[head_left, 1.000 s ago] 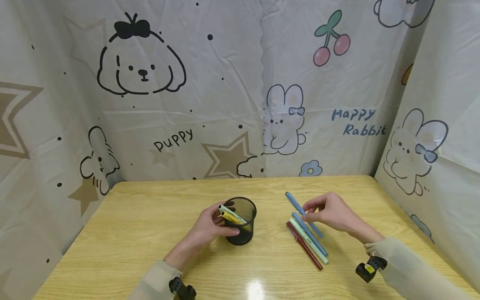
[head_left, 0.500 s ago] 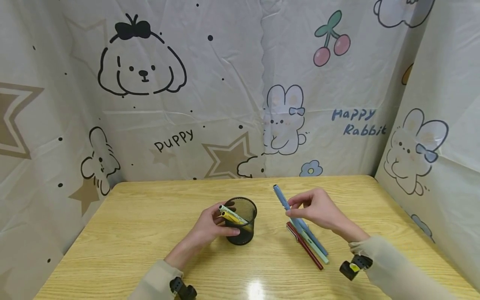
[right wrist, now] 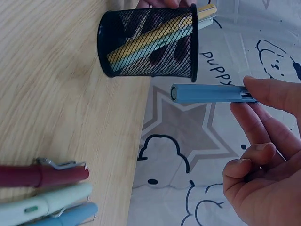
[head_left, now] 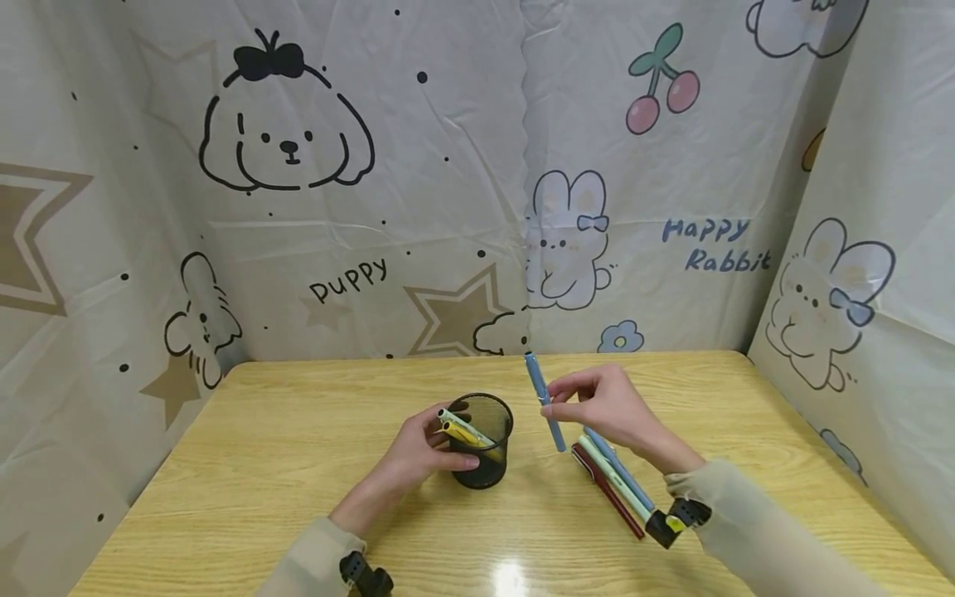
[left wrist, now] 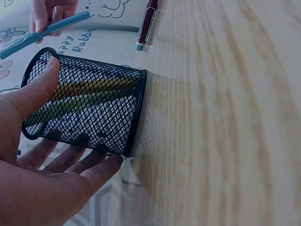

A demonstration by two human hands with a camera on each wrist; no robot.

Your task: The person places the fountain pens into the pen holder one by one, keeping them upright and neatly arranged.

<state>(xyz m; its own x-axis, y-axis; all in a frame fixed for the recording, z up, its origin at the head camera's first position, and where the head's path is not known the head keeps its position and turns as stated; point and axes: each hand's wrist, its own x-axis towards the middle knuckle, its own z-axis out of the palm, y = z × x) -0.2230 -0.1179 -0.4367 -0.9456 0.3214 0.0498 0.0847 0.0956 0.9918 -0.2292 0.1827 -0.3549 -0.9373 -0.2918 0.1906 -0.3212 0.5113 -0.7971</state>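
Observation:
A black mesh pen cup [head_left: 479,464] stands on the table, a yellow pen [head_left: 464,433] and a pale green pen [right wrist: 164,41] leaning inside it. My left hand [head_left: 413,454] holds the cup from its left side, thumb across the near wall and fingers round the back. To the right of the cup, my right hand [head_left: 603,405] pinches a blue pen [head_left: 538,380] between thumb and fingertips. That pen is raised off the table and steeply tilted, its lower end [right wrist: 175,93] close to the cup's side in the right wrist view.
Right of the cup lie a dark red pen [head_left: 608,493], a second pale green pen [head_left: 606,466] and another blue pen [head_left: 625,469], side by side under my right wrist. A printed cloth [head_left: 358,224] hangs behind the wooden table [head_left: 298,431].
My right hand has lifted the blue pen off the group and carried it left toward the cup, turning it more upright. The left hand and cup stay in place.

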